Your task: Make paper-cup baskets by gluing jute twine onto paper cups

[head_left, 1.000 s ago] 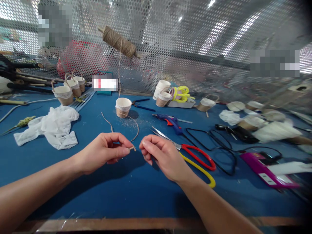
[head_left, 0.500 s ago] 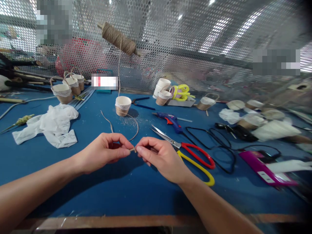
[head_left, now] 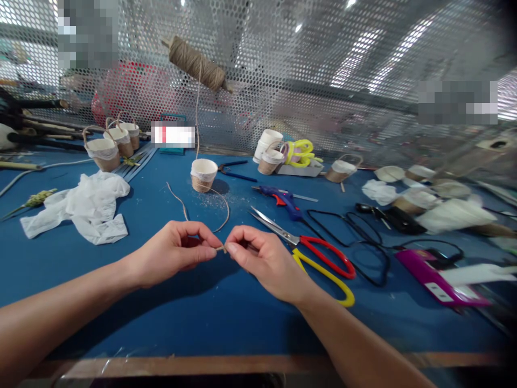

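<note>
Between my fingertips runs a short stretch of brown twine (head_left: 220, 248). My left hand (head_left: 177, 249) is closed in a pinch on it, thumb against the fingers. My right hand (head_left: 264, 257) pinches the same twine just to the right. A loop of the twine curves behind my hands toward a small cup (head_left: 203, 175) with a white upper part and a brown band. More twine hangs from the spool (head_left: 196, 63) above, passing down behind the cup. Scissors (head_left: 299, 240) with one red and one yellow handle lie beside my right hand, blades half apart.
A blue glue gun (head_left: 283, 201) and pliers (head_left: 236, 171) lie beyond the scissors. Crumpled white fabric (head_left: 86, 205) is on the left, near handled cups (head_left: 104, 156). At right sit a purple power strip (head_left: 438, 277), black cables and more cups. Perforated metal mesh stands behind.
Both hands stay almost in place, still pinching the twine. My right fingers have shifted very slightly on it. The rest of the table looks the same.
</note>
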`<control>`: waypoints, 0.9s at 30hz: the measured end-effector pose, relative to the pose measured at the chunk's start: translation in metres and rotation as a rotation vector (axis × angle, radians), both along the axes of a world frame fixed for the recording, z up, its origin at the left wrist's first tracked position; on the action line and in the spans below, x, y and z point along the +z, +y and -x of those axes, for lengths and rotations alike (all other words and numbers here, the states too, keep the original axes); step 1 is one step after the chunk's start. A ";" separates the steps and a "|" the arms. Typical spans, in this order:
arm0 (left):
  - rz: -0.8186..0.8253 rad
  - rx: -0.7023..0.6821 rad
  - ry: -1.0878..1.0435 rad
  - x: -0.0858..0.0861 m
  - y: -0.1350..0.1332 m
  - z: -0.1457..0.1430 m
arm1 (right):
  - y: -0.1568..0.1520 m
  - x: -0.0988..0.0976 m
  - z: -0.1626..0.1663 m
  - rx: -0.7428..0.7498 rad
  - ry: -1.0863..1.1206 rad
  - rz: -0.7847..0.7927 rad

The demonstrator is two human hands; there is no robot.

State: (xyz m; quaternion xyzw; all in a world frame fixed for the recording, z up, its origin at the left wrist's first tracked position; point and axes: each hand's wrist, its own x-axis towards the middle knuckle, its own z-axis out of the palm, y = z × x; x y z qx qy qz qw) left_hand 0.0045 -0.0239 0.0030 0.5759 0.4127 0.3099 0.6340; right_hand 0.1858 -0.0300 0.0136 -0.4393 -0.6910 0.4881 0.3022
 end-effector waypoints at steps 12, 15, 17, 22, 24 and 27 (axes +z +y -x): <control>0.037 0.037 -0.034 -0.002 0.001 0.002 | 0.002 -0.003 -0.001 -0.019 0.030 -0.004; 0.077 0.064 -0.097 -0.003 0.004 0.004 | 0.003 -0.005 -0.002 -0.044 0.045 -0.016; 0.122 0.064 -0.149 -0.003 0.005 0.004 | 0.004 -0.006 -0.003 -0.070 0.057 -0.006; 0.292 0.043 -0.339 -0.002 0.005 0.002 | 0.005 -0.006 -0.001 -0.130 0.014 -0.019; 0.344 0.029 -0.407 -0.002 0.005 0.002 | 0.005 -0.006 0.001 -0.133 0.027 -0.031; 0.394 0.016 -0.453 -0.001 0.004 0.003 | 0.005 -0.008 0.002 -0.122 0.107 -0.020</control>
